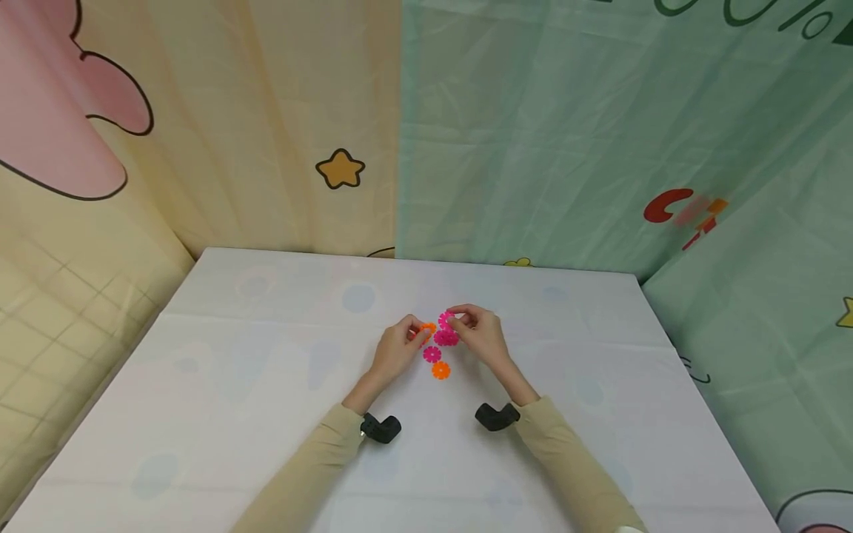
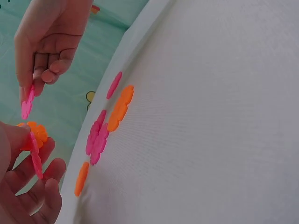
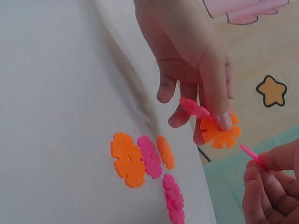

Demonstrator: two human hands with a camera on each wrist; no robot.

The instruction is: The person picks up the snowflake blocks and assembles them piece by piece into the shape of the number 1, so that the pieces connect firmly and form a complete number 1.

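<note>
**Two Light Pinches, Little to Spare**

We saw the left hand (image 1: 397,346) pinching, thumb and forefinger clamped on a held orange disc (image 3: 219,137) that met a joined pink disc (image 3: 193,107) at an angle, seemingly slot in slot; its other fingers were bent and spread apart. The right hand (image 1: 485,337) had thumb and forefinger together on the edge of a third pink disc (image 2: 28,103), a small gap short of the held orange disc.

We took the near orange disc (image 1: 440,370), lying closest to the person, as our landmark. The held pieces were above the table, beyond it; the left hand was beyond it to the left, the right hand beyond it to the right. Just beside it, on its far side, lay a lone pink disc (image 1: 432,354), then two pink discs (image 1: 446,337), and a far orange disc (image 3: 166,152) beyond and left of it. The white table (image 1: 220,414) spread all around it, with curtains (image 1: 566,148) well beyond.

We judged the joint the weak point: a push with slots out of line could twist the joined pink disc loose or turn the held orange disc in so narrow a grip. The third pink disc, pinched only at its edge, could slip and drop among the loose ones.
</note>
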